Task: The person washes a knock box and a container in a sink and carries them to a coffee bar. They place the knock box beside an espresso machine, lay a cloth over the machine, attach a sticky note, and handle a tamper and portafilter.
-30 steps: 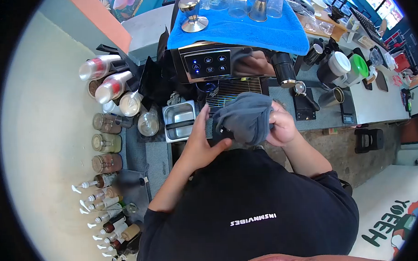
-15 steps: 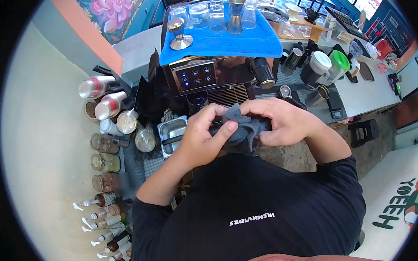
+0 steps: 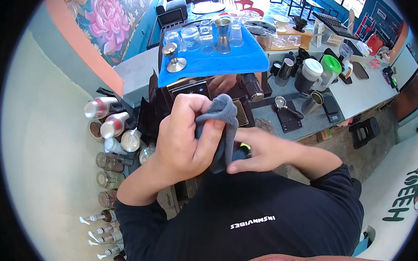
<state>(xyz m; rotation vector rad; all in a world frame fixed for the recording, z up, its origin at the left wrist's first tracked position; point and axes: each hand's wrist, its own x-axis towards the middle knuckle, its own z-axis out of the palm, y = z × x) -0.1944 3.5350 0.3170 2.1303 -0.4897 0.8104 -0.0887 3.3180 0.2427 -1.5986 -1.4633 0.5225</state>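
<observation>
Pinching the grey cloth (image 3: 222,114) in a narrow grip, the left hand (image 3: 184,140) holds it upright in front of the coffee machine (image 3: 189,89), hiding part of the control panel and drip grille (image 3: 240,114). The right hand (image 3: 262,151) has its thumb at the cloth's lower edge; its fingers are partly blurred, so how firm its grip is cannot be told. Glasses (image 3: 190,38), a steel jigger (image 3: 222,35) and a tamper (image 3: 175,60) stand on the blue towel (image 3: 211,66) atop the machine. On the bench (image 3: 355,95) to the right, a portafilter (image 3: 289,108) lies near a metal pitcher (image 3: 313,102).
</observation>
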